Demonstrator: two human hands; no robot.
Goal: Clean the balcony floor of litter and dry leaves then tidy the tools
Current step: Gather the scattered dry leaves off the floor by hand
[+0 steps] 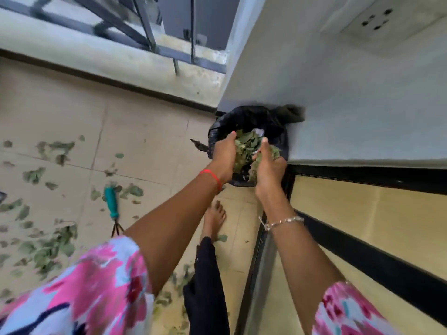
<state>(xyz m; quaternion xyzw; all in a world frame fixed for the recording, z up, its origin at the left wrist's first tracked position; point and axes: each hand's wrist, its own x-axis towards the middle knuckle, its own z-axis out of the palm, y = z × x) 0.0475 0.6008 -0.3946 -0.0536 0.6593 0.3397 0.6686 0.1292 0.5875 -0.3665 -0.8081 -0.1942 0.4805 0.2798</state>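
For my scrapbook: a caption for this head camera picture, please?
Left hand and right hand hold dry leaves over the black bin bag, rake lying nearby.

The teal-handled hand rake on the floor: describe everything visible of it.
The hand rake is a small garden tool: a teal handle that looks like plastic or rubber, and thin dark prongs, seemingly metal, splaying out from its near end. It lies flat on the beige tiled floor, handle pointing away from the person, prongs toward them. Scattered dry leaves lie around it, some against the handle. Nothing holds it.
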